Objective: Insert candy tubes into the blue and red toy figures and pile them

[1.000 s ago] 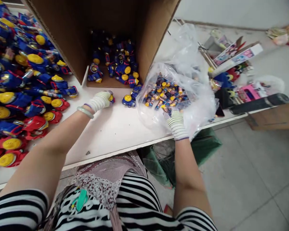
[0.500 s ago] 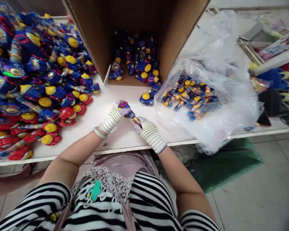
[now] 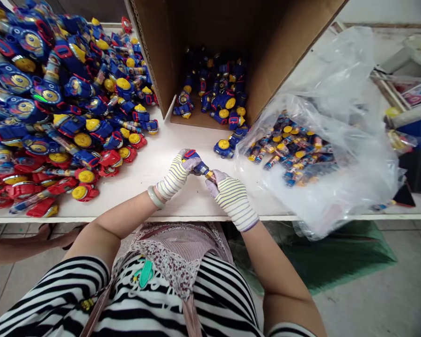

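Note:
My left hand (image 3: 178,175), in a striped glove, is closed around a blue toy watch (image 3: 198,164) with red trim. In my gloved right hand (image 3: 234,197) the fingers pinch a small printed tube (image 3: 210,176) with a yellow-orange end. Tube and watch meet end to end between my hands, above the white table (image 3: 182,206). Whether the tube sits inside the watch's end or only touches it, I cannot tell. Beyond my hands, another blue toy watch (image 3: 223,148) with a yellow disc lies on the table near the box.
A large pile of blue toy watches (image 3: 80,112) and red ones (image 3: 86,189) covers the left side. An open cardboard box (image 3: 280,56) on its side holds more blue watches. To the right, a clear plastic bag (image 3: 365,164) contains many small tubes (image 3: 294,150).
The camera view has shifted, so the whole scene sits further right. Both hands keep their hold on the watch and tube, which stay end to end.

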Demonstrator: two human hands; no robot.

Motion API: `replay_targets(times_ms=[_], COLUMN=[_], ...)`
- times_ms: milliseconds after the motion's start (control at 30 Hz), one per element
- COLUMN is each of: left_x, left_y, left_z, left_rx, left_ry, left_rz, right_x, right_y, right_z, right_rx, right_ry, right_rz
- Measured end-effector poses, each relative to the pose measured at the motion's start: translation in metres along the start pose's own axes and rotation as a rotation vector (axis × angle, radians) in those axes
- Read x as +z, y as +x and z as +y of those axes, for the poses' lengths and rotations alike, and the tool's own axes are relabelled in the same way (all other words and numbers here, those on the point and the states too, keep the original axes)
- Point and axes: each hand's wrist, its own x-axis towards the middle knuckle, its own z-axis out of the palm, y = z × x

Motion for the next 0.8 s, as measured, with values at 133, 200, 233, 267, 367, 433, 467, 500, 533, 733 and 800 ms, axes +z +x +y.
replay_targets(times_ms=[133, 200, 233, 267, 367, 433, 467, 500, 533, 733, 800], left_x=[-0.002, -0.008, -0.011, -0.015, -0.021, -0.022, -0.022, -0.022, -0.023, -0.054, -0.083], left_y=[-0.01, -0.014, -0.016, -0.016, -0.012, -0.009, -0.008, -0.007, -0.007, 0.012, 0.042], left_z=[0.007, 0.013, 0.016, 0.019, 0.025, 0.023, 0.022, 0.019, 0.016, 0.022, 0.053], left_rx=[0.048, 0.053, 0.056, 0.059, 0.073, 0.085, 0.087, 0.085, 0.076, 0.1, 0.289], left_ry=[0.149, 0.213, 0.237, 0.262, 0.34, 0.369, 0.356, 0.327, 0.283, 0.278, 0.368], left_rz=[0.002, -0.047, -0.08, -0.122, -0.205, -0.134, -0.082, -0.045, -0.035, -0.199, -0.002], right_x=[0.012, 0.025, 0.032, 0.039, 0.055, 0.058, 0.057, 0.055, 0.054, 0.049, 0.048], right_y=[-0.003, -0.007, -0.009, -0.011, -0.01, -0.005, -0.003, -0.001, 0.0, 0.015, 0.025], right_z=[0.0, -0.003, -0.006, -0.009, -0.014, -0.015, -0.016, -0.016, -0.018, -0.033, -0.029], right_rx=[0.019, 0.016, 0.013, 0.011, 0.031, 0.082, 0.1, 0.104, 0.096, -0.007, -0.047], right_ry=[0.247, 0.615, 0.841, 1.059, 1.348, 1.169, 1.052, 0.973, 0.954, 1.258, 1.236], right_rz=[0.037, -0.009, -0.07, -0.144, -0.233, -0.077, 0.009, 0.059, 0.063, -0.191, -0.063])
